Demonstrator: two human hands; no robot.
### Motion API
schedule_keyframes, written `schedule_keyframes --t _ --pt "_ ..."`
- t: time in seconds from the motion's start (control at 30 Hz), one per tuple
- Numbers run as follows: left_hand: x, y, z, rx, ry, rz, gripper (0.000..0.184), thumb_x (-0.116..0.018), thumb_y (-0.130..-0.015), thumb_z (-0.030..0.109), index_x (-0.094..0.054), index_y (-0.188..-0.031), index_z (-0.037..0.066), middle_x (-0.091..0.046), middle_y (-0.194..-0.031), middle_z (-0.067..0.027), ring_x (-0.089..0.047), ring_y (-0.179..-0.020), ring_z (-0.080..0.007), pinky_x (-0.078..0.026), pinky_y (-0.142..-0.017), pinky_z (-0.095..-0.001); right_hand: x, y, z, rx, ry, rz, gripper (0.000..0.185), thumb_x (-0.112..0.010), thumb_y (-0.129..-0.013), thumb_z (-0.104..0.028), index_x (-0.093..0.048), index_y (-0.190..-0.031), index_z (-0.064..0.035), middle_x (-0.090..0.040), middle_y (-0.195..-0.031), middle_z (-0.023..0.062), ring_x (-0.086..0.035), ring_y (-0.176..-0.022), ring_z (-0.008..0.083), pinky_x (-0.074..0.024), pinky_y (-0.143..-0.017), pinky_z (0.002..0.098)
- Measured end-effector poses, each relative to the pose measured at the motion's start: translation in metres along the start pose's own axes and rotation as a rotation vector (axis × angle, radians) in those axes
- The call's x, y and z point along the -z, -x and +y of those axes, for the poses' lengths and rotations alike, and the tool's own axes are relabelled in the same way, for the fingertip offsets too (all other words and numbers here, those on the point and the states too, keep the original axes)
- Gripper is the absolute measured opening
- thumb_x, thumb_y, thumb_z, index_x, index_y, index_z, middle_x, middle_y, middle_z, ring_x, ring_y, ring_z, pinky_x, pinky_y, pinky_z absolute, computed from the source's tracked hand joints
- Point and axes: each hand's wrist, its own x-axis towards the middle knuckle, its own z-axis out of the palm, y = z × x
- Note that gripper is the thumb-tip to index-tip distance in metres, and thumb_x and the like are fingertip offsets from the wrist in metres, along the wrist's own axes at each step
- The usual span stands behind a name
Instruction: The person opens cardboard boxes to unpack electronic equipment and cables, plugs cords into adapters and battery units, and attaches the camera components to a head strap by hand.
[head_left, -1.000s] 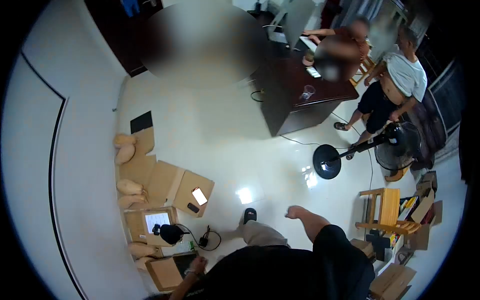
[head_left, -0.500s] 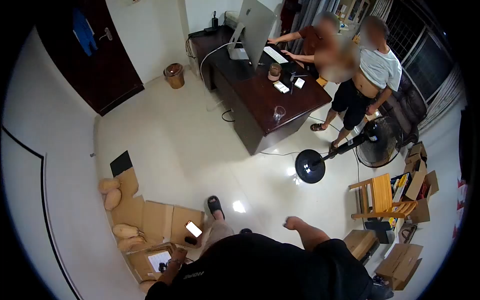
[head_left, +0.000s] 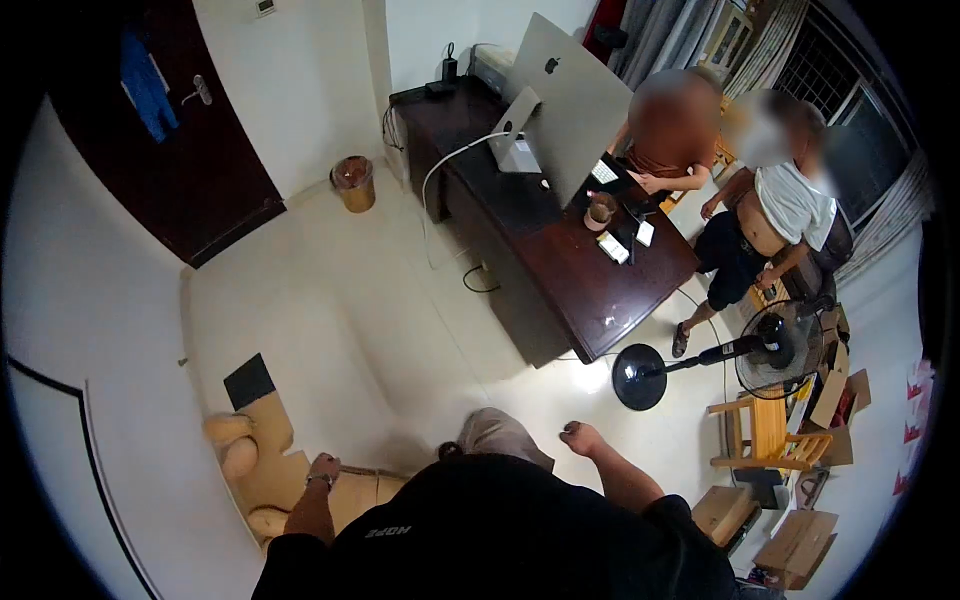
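Note:
My left hand [head_left: 323,467], with a band at the wrist, is low on the left with its fingers curled. Whatever it may hold is hidden. Behind and below it in view lies brown cardboard [head_left: 365,490]; I cannot tell whether the hand touches it. My right hand [head_left: 580,438] is held out over the pale floor, closed, with nothing showing in it. Tan gourds or squashes [head_left: 240,458] lie by the left wall, beside a flat cardboard piece [head_left: 268,425] and a black square [head_left: 248,381].
A dark desk [head_left: 590,270] bears a large monitor [head_left: 575,95]. One person sits behind it; another stands to the right. A fallen or tilted-looking pedestal fan [head_left: 640,377], a wooden chair [head_left: 768,432] and cardboard boxes [head_left: 795,550] line the right. A waste bin [head_left: 353,184] stands near the door.
My left hand has risen away from the paper and black object on the cardboard. The lit phone is out of sight now. The seated person's arms have drawn in; the view has shifted.

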Motion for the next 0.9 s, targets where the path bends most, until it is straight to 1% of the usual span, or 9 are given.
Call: schedule_keyframes --t 0.1,0.2,0.27,0.33,0.4,0.47,0.53,0.7,0.9 --pt "0.053 -0.047 0.019 -0.235 0.124 0.487 0.038 -0.052 -0.096 0.036 -0.068 -0.102 0.002 -0.069 -0.101 -0.0198 -0.066 -0.09 -0.0311 -0.053 -0.082 -0.0416 0.057 -0.031 -0.118 0.03 -0.076 -0.139 0.056 -0.06 -0.086 -0.047 -0.064 -0.12 -0.0019 -0.068 -0.114 0.0225 -0.064 -0.109 0.0368 -0.0487 -0.097 0.0425" --pt "0.109 -0.07 0.063 -0.291 -0.03 0.269 0.036 -0.054 -0.095 0.035 -0.068 -0.099 0.002 -0.069 -0.103 -0.0197 -0.065 -0.089 -0.0359 -0.052 -0.084 -0.0449 0.053 -0.12 -0.138 0.091 0.063 -0.16 0.055 -0.06 -0.087 -0.046 -0.064 -0.12 -0.002 -0.068 -0.114 0.0222 -0.064 -0.109 0.0372 -0.049 -0.097 0.0426" --pt "0.103 -0.115 0.05 -0.69 -0.132 0.405 0.036 -0.054 -0.094 0.036 -0.067 -0.099 0.003 -0.069 -0.103 -0.0193 -0.064 -0.094 -0.0394 -0.051 -0.087 -0.0471 0.073 -0.17 -0.165 0.084 0.059 -0.199 0.054 -0.058 -0.088 -0.048 -0.069 -0.112 -0.0009 -0.068 -0.115 0.0222 -0.063 -0.108 0.0382 -0.0489 -0.096 0.0463" --pt "0.094 -0.147 0.043 -0.589 -0.107 0.329 0.033 -0.056 -0.094 0.035 -0.067 -0.099 0.004 -0.07 -0.104 -0.0169 -0.063 -0.102 -0.0384 -0.051 -0.09 -0.0467 0.047 -0.279 -0.143 0.255 0.396 -0.358 0.051 -0.057 -0.091 -0.049 -0.071 -0.106 -0.0016 -0.068 -0.111 0.0215 -0.064 -0.106 0.0378 -0.0487 -0.093 0.0482" --pt "0.096 -0.156 0.05 -0.744 -0.39 0.26 0.032 -0.059 -0.091 0.034 -0.068 -0.099 0.005 -0.07 -0.105 -0.0178 -0.064 -0.101 -0.038 -0.052 -0.09 -0.0474 0.103 -0.318 -0.211 0.281 0.51 -0.413 0.051 -0.056 -0.091 -0.049 -0.072 -0.103 -0.0017 -0.069 -0.107 0.0218 -0.064 -0.104 0.0387 -0.0489 -0.089 0.052" --pt "0.119 -0.147 0.057 -0.452 -0.19 0.083 0.03 -0.059 -0.091 0.032 -0.068 -0.099 0.004 -0.069 -0.104 -0.0176 -0.064 -0.1 -0.0373 -0.052 -0.089 -0.0471 0.153 -0.375 -0.272 0.211 0.577 -0.413 0.049 -0.057 -0.091 -0.046 -0.071 -0.108 -0.0026 -0.068 -0.112 0.0208 -0.064 -0.105 0.0388 -0.0499 -0.09 0.0508" --pt "0.145 -0.157 0.065 -0.346 -0.122 0.036 0.029 -0.059 -0.091 0.031 -0.067 -0.099 0.004 -0.069 -0.103 -0.0174 -0.064 -0.098 -0.0366 -0.053 -0.088 -0.0469 0.201 -0.428 -0.333 0.251 0.49 -0.169 0.045 -0.06 -0.088 -0.042 -0.068 -0.11 -0.0035 -0.066 -0.118 0.0199 -0.063 -0.107 0.0378 -0.0504 -0.092 0.0486" --pt "0.259 -0.211 0.105 -0.278 -0.081 0.042 0.026 -0.06 -0.09 0.027 -0.067 -0.099 0.004 -0.069 -0.1 -0.017 -0.065 -0.095 -0.0349 -0.054 -0.086 -0.0463 0.298 -0.542 -0.494 0.184 0.14 0.043 0.051 -0.06 -0.085 -0.039 -0.063 -0.122 -0.005 -0.066 -0.12 0.0193 -0.062 -0.112 0.0368 -0.0486 -0.096 0.0457" --pt "0.419 -0.305 0.129 -0.293 -0.15 0.101 0.022 -0.061 -0.09 0.022 -0.067 -0.1 0.003 -0.069 -0.097 -0.0164 -0.066 -0.091 -0.0329 -0.055 -0.083 -0.0456 0.339 -0.63 -0.586 0.14 -0.116 0.136 0.042 -0.061 -0.084 -0.039 -0.07 -0.108 -0.0052 -0.068 -0.11 0.021 -0.064 -0.104 0.0374 -0.0504 -0.091 0.0441"
